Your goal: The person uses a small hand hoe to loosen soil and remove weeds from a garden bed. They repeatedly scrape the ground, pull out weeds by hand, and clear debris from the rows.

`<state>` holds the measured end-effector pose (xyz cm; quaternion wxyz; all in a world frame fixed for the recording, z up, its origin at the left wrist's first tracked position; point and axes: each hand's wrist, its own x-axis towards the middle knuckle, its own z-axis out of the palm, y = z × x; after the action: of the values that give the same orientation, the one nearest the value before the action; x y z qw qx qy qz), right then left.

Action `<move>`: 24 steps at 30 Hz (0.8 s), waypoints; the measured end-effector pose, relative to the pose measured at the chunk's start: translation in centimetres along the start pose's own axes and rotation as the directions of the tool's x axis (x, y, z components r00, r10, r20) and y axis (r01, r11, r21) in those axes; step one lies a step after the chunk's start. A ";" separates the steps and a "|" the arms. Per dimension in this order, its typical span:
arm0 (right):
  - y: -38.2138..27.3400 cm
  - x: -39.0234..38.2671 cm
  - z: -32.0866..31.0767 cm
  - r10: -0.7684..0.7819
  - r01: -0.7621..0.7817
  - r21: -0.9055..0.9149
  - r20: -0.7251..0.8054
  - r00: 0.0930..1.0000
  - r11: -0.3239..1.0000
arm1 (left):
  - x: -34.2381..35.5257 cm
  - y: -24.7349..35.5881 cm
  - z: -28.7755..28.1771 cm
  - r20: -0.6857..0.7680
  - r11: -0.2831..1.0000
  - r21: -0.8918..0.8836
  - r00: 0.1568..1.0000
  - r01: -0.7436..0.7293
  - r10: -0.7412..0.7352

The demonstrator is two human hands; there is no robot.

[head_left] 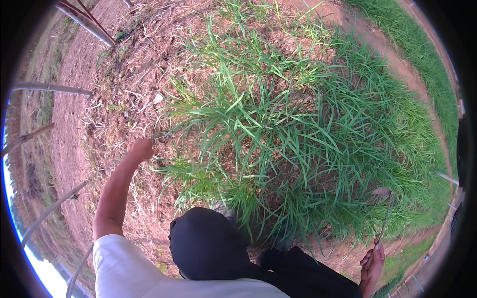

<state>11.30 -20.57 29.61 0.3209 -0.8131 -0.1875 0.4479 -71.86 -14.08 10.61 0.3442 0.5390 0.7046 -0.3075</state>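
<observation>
My left hand (142, 149) is closed, reaching out low over dry straw at the left edge of the green grass-like leaves (278, 124). Whatever its fingers may hold is hidden. Far to the right, my right hand (372, 260) grips the lower end of a small hand hoe (384, 216). Its thin shaft points up and away, with a small flat blade at the top, in front of the leaves. The blade appears clear of the soil, though I cannot tell exactly how high it is.
Straw-covered soil (134, 59) lies left of the leaves. Several poles, one a slanting pole (89, 25) and another a pale pole (52, 88), stand along the left. A bare dirt path (392, 49) runs along the right. My dark-clothed knee (206, 243) is in the near middle.
</observation>
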 end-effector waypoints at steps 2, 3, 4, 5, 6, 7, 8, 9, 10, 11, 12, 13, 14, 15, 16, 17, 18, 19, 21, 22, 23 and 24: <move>-0.4 0.5 0.4 0.012 -0.012 0.010 0.005 1.000 1.000 | -0.5 -7.9 2.6 -0.252 0.918 0.292 0.948 0.268 -0.196; -0.5 0.4 0.3 0.018 -0.018 0.011 -0.001 1.000 1.000 | -1.0 -7.6 2.7 -0.451 0.950 0.203 0.884 0.239 -0.126; -0.4 0.5 0.3 0.026 -0.026 0.020 -0.005 1.000 0.999 | -1.1 -7.6 2.4 -0.635 0.975 0.136 0.771 0.174 -0.049; -0.4 0.7 0.2 0.028 -0.028 0.028 -0.004 1.000 0.999 | 0.1 -6.6 1.7 -0.753 0.998 -0.064 0.656 0.015 -0.058; -0.4 0.6 0.1 0.030 -0.030 0.037 -0.018 0.999 0.999 | 0.3 -2.9 -1.1 -0.674 0.985 -0.164 0.735 -0.051 -0.074; -0.5 0.3 0.2 0.029 -0.028 0.037 -0.028 0.999 0.999 | 0.1 1.7 -4.1 -0.587 0.959 -0.266 0.806 -0.102 -0.077; -0.6 0.5 0.7 0.023 -0.023 0.039 -0.023 0.999 0.999 | 0.8 4.4 -4.9 -0.643 0.928 -0.273 0.766 -0.254 0.021; -0.8 0.4 0.9 0.017 -0.016 0.040 -0.022 1.000 0.999 | 2.2 6.6 -5.1 -0.620 0.913 -0.270 0.780 -0.307 0.080; -0.8 0.4 1.0 0.010 -0.010 0.027 -0.017 1.000 1.000 | 3.8 8.7 -5.2 -0.591 0.893 -0.273 0.795 -0.357 0.138; -1.1 0.8 1.3 0.001 -0.001 0.012 -0.003 1.000 1.000 | 5.5 10.0 -5.0 -0.473 0.913 -0.274 0.869 -0.303 0.146; -1.2 0.7 1.3 -0.007 0.007 0.002 -0.004 1.000 1.000 | 7.3 11.5 -5.1 -0.199 0.899 -0.413 0.978 -0.145 0.066; -1.2 0.4 1.2 -0.015 0.015 0.006 0.004 1.000 1.000 | 8.7 12.6 -4.9 0.099 0.869 -0.493 0.995 0.042 0.008; -1.2 0.1 1.1 -0.019 0.019 0.009 0.007 1.000 1.000 | 10.3 13.0 -4.4 0.074 0.919 -0.391 0.993 -0.056 0.092; -1.0 -0.3 0.9 -0.018 0.018 0.015 0.011 1.000 1.000 | 11.6 13.0 -3.9 0.060 0.949 -0.277 0.983 -0.152 0.175; -0.8 -0.8 0.6 -0.020 0.019 0.026 0.003 1.000 0.999 | 12.9 13.2 -3.4 0.057 0.956 -0.157 0.964 -0.247 0.258; -0.6 -1.1 0.4 -0.020 0.020 0.038 -0.003 1.000 0.999 | 13.7 13.8 -3.4 -0.051 0.954 -0.109 0.959 -0.281 0.277; -0.3 -1.4 0.1 -0.020 0.021 0.051 -0.010 1.000 0.998 | 14.5 14.4 -3.4 -0.157 0.949 -0.057 0.941 -0.311 0.299; 0.0 -1.6 -0.1 -0.008 0.010 0.061 -0.032 0.999 0.998 | 15.4 15.1 -3.4 -0.260 0.942 -0.005 0.910 -0.335 0.322; 0.0 -1.2 -0.3 0.014 -0.011 0.060 -0.043 0.999 0.998 | 19.3 13.9 -2.7 -0.428 0.915 -0.071 0.841 -0.397 0.331; 0.1 -1.4 -0.6 0.020 -0.017 0.061 -0.042 0.999 0.998 | 20.7 14.1 -3.7 -0.439 0.902 0.039 0.804 -0.429 0.401; 0.3 -1.9 -0.8 0.021 -0.017 0.069 -0.059 0.998 0.997 | 19.5 16.2 -6.8 -0.391 0.887 0.160 0.797 -0.434 0.460; 0.3 -1.8 -0.9 0.019 -0.015 0.074 -0.053 0.998 0.997 | 19.1 16.5 -7.8 -0.421 0.848 -0.160 0.812 -0.505 0.404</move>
<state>11.09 -22.15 30.87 0.3517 -0.8140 -0.1554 0.4353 -60.54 6.43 -1.53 0.3370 0.6903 0.6402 -0.0112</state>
